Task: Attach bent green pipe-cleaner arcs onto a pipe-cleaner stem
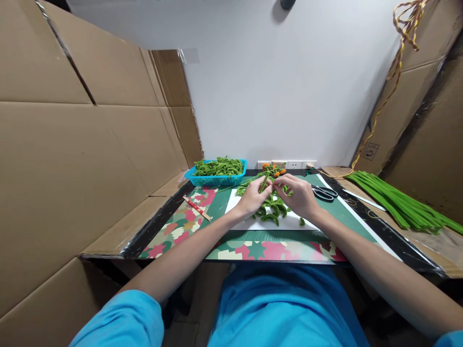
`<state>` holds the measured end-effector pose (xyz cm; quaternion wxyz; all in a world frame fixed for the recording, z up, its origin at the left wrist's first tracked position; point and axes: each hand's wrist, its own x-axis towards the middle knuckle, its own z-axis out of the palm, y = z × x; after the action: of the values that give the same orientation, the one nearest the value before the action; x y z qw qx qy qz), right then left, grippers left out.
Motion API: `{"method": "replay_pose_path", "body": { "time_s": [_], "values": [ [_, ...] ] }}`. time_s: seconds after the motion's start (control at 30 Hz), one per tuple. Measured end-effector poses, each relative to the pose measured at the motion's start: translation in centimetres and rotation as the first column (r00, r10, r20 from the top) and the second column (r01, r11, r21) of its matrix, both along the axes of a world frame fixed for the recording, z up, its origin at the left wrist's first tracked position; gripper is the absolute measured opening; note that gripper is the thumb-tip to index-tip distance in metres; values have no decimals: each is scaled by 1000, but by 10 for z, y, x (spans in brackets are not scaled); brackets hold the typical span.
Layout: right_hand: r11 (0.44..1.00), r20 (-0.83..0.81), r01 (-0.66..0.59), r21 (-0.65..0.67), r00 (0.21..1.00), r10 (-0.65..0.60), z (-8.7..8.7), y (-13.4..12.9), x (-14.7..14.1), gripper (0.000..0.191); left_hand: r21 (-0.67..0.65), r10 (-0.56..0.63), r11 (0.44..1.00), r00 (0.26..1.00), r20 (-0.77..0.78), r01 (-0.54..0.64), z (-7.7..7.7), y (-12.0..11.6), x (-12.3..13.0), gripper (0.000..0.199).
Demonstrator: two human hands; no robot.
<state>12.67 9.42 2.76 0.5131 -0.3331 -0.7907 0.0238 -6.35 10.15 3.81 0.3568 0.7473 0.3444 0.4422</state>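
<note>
Bright blue cloth of the person's shirt (278, 308) is closest, below the table edge. Two bare arms reach up from it to the table, and the two hands meet over a flat white sheet (240, 222). The left hand (255, 195) has its fingers bent in a small, tight grip around a thin, fuzzy green piece (265, 181), which pokes up between its thumb and fingers. The right hand (297, 193) is bent too, with only a narrow space at its fingertips. Its tips are right by the left thumb and the green piece, but they are too small to tell if they pinch it. Under and around the hands lie lots of curly, fuzzy green bits (270, 220) on the white sheet. Just behind the hands are little fuzzy orange balls (277, 170) with green stems. To the left of them, a blue plastic basket with holes (217, 181) is full of more curly green pieces (221, 166). A red and tan stick (197, 208) lies on the pink, green and cream patterned mat (170, 226). Beside the right hand are scissors with black handles (325, 193). Farther right are a long, thin white strip (363, 199) and a big bunch of straight, fuzzy green sticks (401, 205).
</note>
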Motion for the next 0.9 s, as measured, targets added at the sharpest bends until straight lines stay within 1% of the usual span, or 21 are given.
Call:
{"method": "replay_pose_path", "body": {
  "time_s": [0.13, 0.27, 0.43, 0.53, 0.63, 0.7, 0.83, 0.9],
  "values": [
    [999, -66, -40, -26, 997, 39, 2, 0, -1, 15, 26, 6, 1000, 999, -41, -5, 2, 0, -1, 30],
    [987, -198, -111, -115, 976, 87, 5, -1, -3, 14, 8, -25, 1000, 999, -44, 26, 3, 1, 0, 31],
    [940, -359, -209, -271, 928, 104, 6, -2, -2, 22, -14, -63, 998, 998, -15, 63, 4, 2, 1, 30],
    [911, -431, -262, -319, 896, 107, 5, 1, -2, 27, 16, -63, 998, 998, -29, 64, 5, 2, 0, 28],
    [891, -462, -297, -345, 879, 114, 3, 5, -2, 31, 55, -48, 997, 997, -55, 51, 4, 3, -1, 27],
    [889, -451, -305, -343, 883, 129, 1, 7, -2, 31, 21, -50, 998, 997, -55, 51, 2, 4, -1, 28],
    [909, -401, -279, -308, 905, 142, 1, 10, 0, 27, -152, -114, 981, 993, 27, 117, -4, 5, 1, 35],
    [913, -393, -277, -299, 908, 147, 2, 10, 0, 27, -184, -133, 973, 989, 61, 143, -5, 5, 1, 40]
  ]
}}
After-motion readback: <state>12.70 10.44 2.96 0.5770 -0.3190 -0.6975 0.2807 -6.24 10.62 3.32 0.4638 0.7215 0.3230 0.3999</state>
